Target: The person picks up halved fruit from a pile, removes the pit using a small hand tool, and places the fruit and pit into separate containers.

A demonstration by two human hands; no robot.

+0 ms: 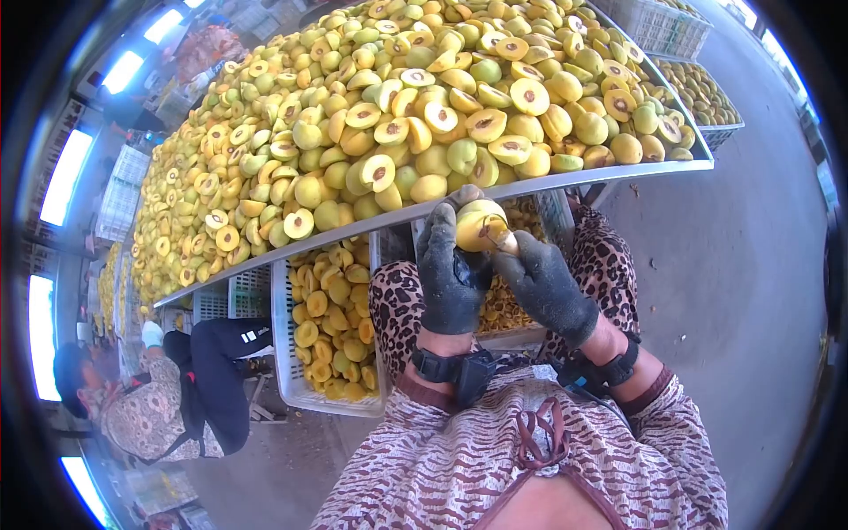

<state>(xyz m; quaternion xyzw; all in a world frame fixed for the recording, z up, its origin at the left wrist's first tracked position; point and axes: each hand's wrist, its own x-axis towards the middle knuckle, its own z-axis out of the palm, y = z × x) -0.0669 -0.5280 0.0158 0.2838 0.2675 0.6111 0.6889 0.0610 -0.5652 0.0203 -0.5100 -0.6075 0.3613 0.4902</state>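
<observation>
Head view: left hand [452,274], in a dark glove, is wrapped around a yellow fruit half [478,225], cut face turned toward the right hand. Right hand [546,284], also gloved, is closed around a small tool [505,240] whose tip sits at the fruit's pit; the blade itself is too small to make out. The fruit is held just below the metal edge of the surface [565,181]. Risk, as a judgement: the tool could slip off the wet flesh toward the left fingers, since the grip is tight and the tip works close to them; the fruit could also drop into the lap. Above and beyond both hands, the surface carries a deep heap of halved fruit [389,115]. Below it, left of the left hand, a white crate [291,371] holds more halves. Farther left another person [150,397] sits low. Grey concrete floor [733,291] lies to the right; bright windows line the far left.
</observation>
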